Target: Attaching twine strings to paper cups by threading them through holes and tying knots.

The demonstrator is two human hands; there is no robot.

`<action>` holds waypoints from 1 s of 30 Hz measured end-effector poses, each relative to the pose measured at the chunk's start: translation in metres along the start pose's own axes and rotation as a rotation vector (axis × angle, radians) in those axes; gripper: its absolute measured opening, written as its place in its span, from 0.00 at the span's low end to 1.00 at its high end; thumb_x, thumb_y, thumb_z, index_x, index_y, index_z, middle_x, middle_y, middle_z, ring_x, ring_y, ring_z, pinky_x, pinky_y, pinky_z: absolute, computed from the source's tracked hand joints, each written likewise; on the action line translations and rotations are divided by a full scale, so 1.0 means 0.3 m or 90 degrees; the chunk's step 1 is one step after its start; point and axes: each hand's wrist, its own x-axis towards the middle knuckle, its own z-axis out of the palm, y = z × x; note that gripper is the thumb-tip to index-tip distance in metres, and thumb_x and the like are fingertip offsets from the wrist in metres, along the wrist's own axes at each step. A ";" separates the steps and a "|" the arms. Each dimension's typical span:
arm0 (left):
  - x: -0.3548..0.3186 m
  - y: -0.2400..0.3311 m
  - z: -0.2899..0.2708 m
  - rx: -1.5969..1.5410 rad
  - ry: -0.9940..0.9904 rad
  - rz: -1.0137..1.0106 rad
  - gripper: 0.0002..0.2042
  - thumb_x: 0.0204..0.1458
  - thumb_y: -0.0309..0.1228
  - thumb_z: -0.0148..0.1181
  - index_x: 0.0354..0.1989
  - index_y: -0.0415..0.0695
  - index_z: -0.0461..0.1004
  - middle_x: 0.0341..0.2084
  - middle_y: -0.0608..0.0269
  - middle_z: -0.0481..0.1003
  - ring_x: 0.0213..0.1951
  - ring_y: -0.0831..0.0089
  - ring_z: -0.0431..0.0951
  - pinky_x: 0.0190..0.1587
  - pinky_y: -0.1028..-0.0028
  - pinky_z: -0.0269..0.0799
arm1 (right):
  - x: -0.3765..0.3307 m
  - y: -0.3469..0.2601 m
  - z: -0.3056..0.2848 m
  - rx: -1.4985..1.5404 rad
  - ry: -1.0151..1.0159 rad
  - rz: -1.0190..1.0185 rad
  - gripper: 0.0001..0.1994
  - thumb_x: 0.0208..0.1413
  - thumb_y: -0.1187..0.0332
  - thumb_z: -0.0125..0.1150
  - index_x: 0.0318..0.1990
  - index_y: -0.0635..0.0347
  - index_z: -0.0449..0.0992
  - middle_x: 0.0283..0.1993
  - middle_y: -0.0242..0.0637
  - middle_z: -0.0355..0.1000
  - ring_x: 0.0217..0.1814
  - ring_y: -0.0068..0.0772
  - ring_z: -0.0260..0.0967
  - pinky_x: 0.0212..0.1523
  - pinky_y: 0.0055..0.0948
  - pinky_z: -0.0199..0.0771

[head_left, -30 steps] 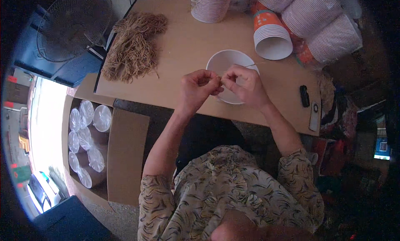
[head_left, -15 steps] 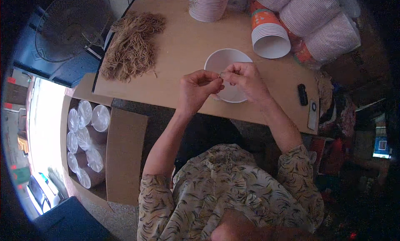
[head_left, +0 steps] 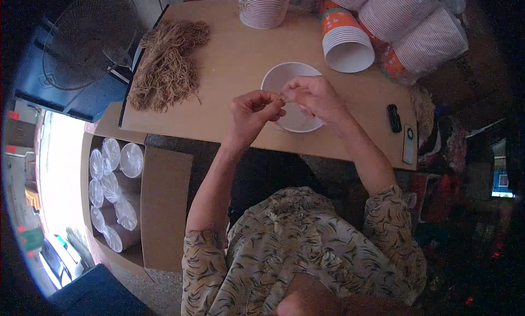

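My left hand (head_left: 252, 115) and my right hand (head_left: 317, 99) meet at their fingertips over a white paper bucket (head_left: 295, 122), whose mouth faces up toward me. Thumb and forefinger of each are pinched together on a small tan strand-like bit (head_left: 283, 99); most of it is hidden by the fingers, so its exact kind is unclear. To the left on the table lies a loose bundle of brown twine (head_left: 169, 62). Right of the bucket, a nested stack of orange-and-white paper buckets (head_left: 350, 45) rests on its side.
More stacked buckets (head_left: 264, 9) stand at the table's (head_left: 229, 59) far edge, and plastic-wrapped stacks (head_left: 429, 40) lie far right. A black object (head_left: 394, 118) sits by the right edge. Below left, an open carton (head_left: 167, 206) holds bagged buckets. A fan (head_left: 90, 40) stands far left.
My right hand has shifted slightly left, its fingers lifted a little off the left fingertips, and the tan bit shows more between them. The whole view has drifted slightly.
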 end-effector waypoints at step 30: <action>-0.005 0.027 0.007 0.027 -0.019 0.015 0.03 0.57 0.21 0.60 0.36 0.36 0.73 0.30 0.57 0.80 0.33 0.72 0.83 0.36 0.76 0.81 | -0.006 0.063 -0.032 0.079 -0.117 -0.088 0.05 0.56 0.72 0.63 0.39 0.61 0.75 0.30 0.26 0.73 0.30 0.14 0.69 0.30 0.17 0.68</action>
